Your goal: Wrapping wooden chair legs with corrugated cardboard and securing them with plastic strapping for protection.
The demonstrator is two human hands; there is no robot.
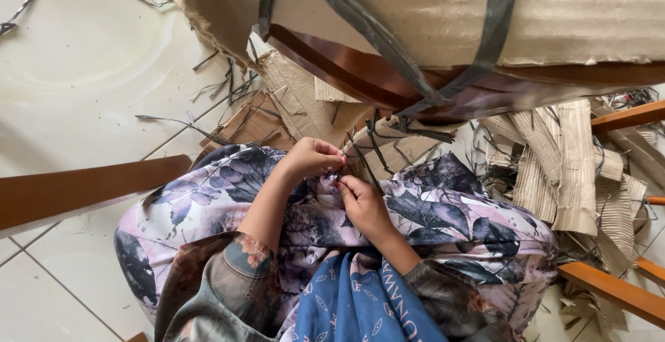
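While the person sits on the pale tiled floor (83, 72) in a leaf-printed purple skirt (429, 217), the left hand (313, 158) and right hand (363, 202) meet over the lap, fingertips pinched shut on a thin dark plastic strap strip (361, 158) that rises toward the cardboard-wrapped brown furniture piece (568, 16) bound with grey straps. Open tile lies to the left, bordered by a brown wooden board (83, 188). On the right, torn corrugated cardboard pieces (575, 169) and orange wooden rails (613, 288) crowd the floor beside the knee.
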